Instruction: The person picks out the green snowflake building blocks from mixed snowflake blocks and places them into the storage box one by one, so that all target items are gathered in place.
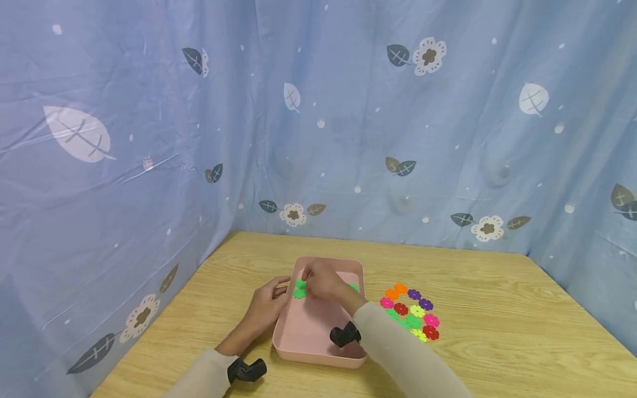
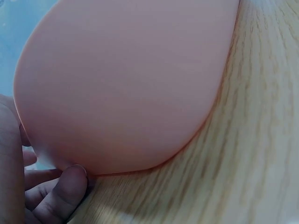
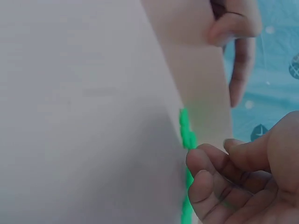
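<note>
A pink rectangular tray [image 1: 318, 362] lies on the wooden table. My left hand [image 1: 266, 301] holds its left side, with the thumb [image 2: 74, 182] against the outer wall and fingers around the rim. Inside the tray, my right hand [image 1: 323, 281] reaches to the far left, fingers bent. Its fingertips [image 3: 198, 161] are right at the green flower-shaped plastic pieces [image 1: 300, 288], which lie in a row along the wall. I cannot tell whether they pinch one. Another green flower-shaped piece [image 1: 354, 287] shows by the tray's right wall, partly behind the right hand.
Right of the tray, several flower-shaped pieces lie on the table, among them orange [image 1: 400, 288], purple [image 1: 425, 304], red [image 1: 431, 332] and yellow [image 1: 417, 311] ones. The right forearm passes over the tray's right wall. A blue patterned curtain [image 1: 348, 138] stands behind and left of the table [image 1: 497, 309].
</note>
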Demonstrator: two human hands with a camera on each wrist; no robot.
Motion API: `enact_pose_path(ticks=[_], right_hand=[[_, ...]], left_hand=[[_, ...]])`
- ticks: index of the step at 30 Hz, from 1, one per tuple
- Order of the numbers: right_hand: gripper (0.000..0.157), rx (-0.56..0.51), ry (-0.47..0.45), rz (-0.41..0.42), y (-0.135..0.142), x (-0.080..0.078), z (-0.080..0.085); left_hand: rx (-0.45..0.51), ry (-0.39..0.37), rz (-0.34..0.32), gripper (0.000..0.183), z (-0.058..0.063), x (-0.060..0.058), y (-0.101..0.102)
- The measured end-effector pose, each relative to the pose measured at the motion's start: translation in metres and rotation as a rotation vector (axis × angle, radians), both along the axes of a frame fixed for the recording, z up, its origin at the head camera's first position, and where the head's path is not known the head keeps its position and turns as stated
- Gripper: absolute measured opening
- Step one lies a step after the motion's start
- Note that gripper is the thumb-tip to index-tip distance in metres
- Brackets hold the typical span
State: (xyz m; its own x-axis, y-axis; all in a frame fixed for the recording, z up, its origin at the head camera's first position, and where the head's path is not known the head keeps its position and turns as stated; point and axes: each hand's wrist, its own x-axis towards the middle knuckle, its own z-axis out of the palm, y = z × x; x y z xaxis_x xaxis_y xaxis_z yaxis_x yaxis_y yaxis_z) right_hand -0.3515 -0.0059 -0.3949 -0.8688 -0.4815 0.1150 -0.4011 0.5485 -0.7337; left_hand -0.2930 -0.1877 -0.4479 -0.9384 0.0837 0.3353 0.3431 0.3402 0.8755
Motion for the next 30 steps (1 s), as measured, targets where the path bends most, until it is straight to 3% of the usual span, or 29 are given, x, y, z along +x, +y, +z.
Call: enact_pose_path(ticks=[7, 14, 18, 24, 30], right_hand=[[0.02, -0.035, -0.084, -0.019, 0.015, 0.006, 0.011], [0.018, -0.181, -0.102, -0.014, 0.029, 0.012, 0.022], [0.013, -0.206, -0.063, -0.019, 0.036, 0.015, 0.026], [0.007, -0.103, 0.06, -0.023, 0.05, 0.024, 0.03], [0.007, -0.068, 0.121, -0.011, 0.066, 0.032, 0.036]], left_hand=[[0.021, -0.009, -0.009, 0.041, -0.003, 0.001, 0.0], [0.014, -0.004, 0.011, 0.04, -0.002, 0.002, -0.001], [0.005, 0.007, 0.016, 0.041, -0.002, 0.002, -0.001], [-0.006, 0.006, 0.02, 0.041, -0.002, 0.003, 0.001], [-0.016, 0.028, 0.007, 0.042, 0.001, 0.003, 0.002]])
